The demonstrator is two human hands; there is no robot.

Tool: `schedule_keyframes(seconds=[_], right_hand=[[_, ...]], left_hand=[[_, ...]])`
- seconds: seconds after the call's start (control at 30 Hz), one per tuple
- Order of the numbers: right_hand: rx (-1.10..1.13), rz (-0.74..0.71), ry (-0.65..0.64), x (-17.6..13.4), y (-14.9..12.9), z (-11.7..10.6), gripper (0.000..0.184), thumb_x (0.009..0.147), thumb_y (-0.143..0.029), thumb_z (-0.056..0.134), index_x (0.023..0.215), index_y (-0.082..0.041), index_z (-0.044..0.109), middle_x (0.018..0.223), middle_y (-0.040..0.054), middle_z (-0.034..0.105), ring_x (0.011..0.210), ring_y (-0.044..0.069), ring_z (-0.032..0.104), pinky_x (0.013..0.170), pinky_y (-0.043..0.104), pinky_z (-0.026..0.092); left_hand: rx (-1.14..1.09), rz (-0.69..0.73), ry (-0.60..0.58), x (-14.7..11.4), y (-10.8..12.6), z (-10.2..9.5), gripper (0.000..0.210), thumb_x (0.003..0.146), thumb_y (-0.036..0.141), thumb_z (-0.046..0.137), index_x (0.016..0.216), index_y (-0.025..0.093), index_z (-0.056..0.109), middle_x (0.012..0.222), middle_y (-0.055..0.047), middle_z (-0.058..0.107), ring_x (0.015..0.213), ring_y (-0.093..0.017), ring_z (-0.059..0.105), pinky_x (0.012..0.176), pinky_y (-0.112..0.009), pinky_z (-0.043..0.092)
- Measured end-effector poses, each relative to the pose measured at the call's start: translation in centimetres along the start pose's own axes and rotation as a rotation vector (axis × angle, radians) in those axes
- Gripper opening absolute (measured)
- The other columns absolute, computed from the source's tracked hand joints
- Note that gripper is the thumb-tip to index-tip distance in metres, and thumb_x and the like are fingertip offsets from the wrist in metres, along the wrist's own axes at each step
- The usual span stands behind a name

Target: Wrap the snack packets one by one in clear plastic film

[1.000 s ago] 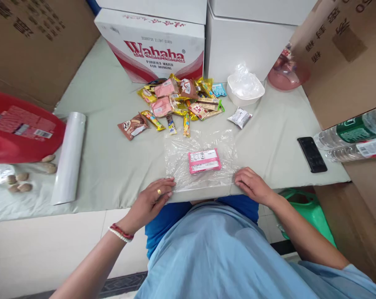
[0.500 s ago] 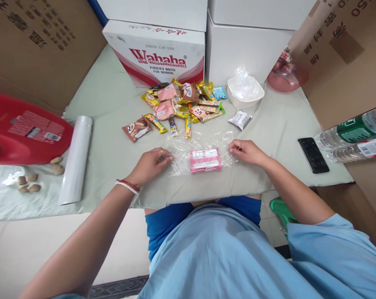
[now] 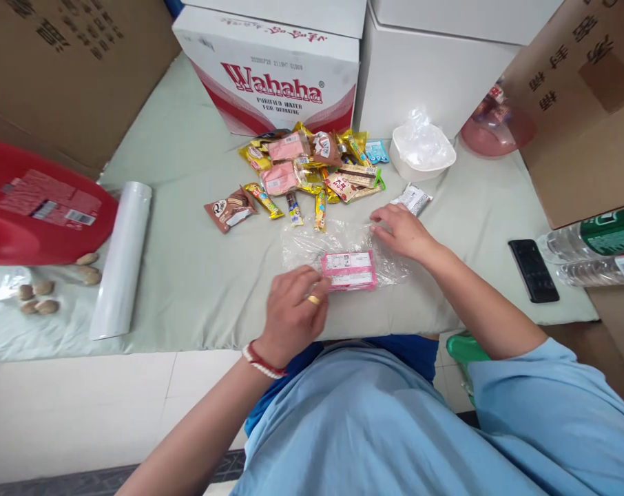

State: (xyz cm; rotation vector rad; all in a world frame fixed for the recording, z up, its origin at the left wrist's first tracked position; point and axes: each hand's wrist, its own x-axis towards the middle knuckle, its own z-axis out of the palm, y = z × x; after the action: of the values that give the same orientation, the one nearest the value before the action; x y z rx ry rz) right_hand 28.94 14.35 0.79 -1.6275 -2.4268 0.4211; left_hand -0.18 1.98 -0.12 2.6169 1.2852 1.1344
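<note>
Pink wafer-like snack packs with white labels (image 3: 349, 269) lie on a crumpled sheet of clear plastic film (image 3: 302, 242) near the table's front edge. My left hand (image 3: 297, 303), wearing a ring, is curled at the left end of the packs. Its fingertips meet the packs and film there, and what they pinch is hidden. My right hand (image 3: 402, 231) hovers over or rests on the film's far right part, fingers apart and holding nothing. Just beyond it, a silver-white sachet (image 3: 414, 198) is partly covered by the fingers.
Mixed wrapped snacks (image 3: 312, 162) are heaped before a Wahaha carton (image 3: 275, 83). A white bowl (image 3: 423, 162) holds clear plastic. To the left are a film roll (image 3: 120, 262), a red jug (image 3: 43, 207) and several walnuts (image 3: 43, 289); a phone (image 3: 534, 270) and bottles (image 3: 596, 238) lie right.
My left hand has left the film's left edge and moved right to the packs. My right hand has shifted up off the film's right edge, its fingers spreading. The view has shifted slightly.
</note>
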Motion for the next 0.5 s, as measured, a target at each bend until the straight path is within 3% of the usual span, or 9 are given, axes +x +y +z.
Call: schedule_keyframes(seconds=[0.13, 0.23, 0.37, 0.5], right_hand=[[-0.067, 0.006, -0.136, 3.8, -2.3, 1.6, 0.052, 0.099, -0.045, 0.064, 0.139, -0.011, 0.065, 0.13, 0.0201, 0.068, 0.119, 0.035, 0.057, 0.1, 0.042, 0.045], [-0.029, 0.072, -0.251, 5.4, -3.1, 2.3, 0.058, 0.087, -0.047, 0.078, 0.134, -0.014, 0.068, 0.113, 0.0141, 0.072, 0.104, 0.03, 0.061, 0.087, 0.035, 0.045], [0.273, 0.085, -0.382, 6.1, -2.8, 1.8, 0.032, 0.083, -0.036, 0.076, 0.106, -0.014, 0.076, 0.079, -0.0007, 0.065, 0.072, 0.016, 0.054, 0.069, 0.027, 0.038], [0.517, -0.041, -0.374, 4.9, -2.9, 0.6, 0.031, 0.085, -0.041, 0.071, 0.099, -0.015, 0.078, 0.078, -0.0014, 0.067, 0.07, 0.014, 0.054, 0.068, 0.026, 0.038]], left_hand=[[0.038, -0.027, -0.185, 0.1, 1.1, 3.7, 0.03, 0.104, 0.023, 0.057, 0.132, 0.024, 0.068, 0.126, -0.012, 0.072, 0.124, -0.029, 0.061, 0.095, -0.043, 0.045], [0.065, -0.067, -0.255, -0.2, 0.5, 5.3, 0.031, 0.106, 0.03, 0.055, 0.134, 0.029, 0.07, 0.134, -0.013, 0.068, 0.127, -0.031, 0.057, 0.096, -0.045, 0.043], [0.07, -0.1, -0.284, -0.3, 0.3, 5.6, 0.031, 0.106, 0.03, 0.055, 0.132, 0.032, 0.072, 0.129, -0.013, 0.065, 0.124, -0.031, 0.054, 0.092, -0.044, 0.042], [0.098, -0.186, -0.347, 0.3, 1.2, 5.2, 0.031, 0.105, 0.034, 0.055, 0.13, 0.034, 0.074, 0.108, -0.012, 0.063, 0.105, -0.03, 0.053, 0.083, -0.043, 0.039]])
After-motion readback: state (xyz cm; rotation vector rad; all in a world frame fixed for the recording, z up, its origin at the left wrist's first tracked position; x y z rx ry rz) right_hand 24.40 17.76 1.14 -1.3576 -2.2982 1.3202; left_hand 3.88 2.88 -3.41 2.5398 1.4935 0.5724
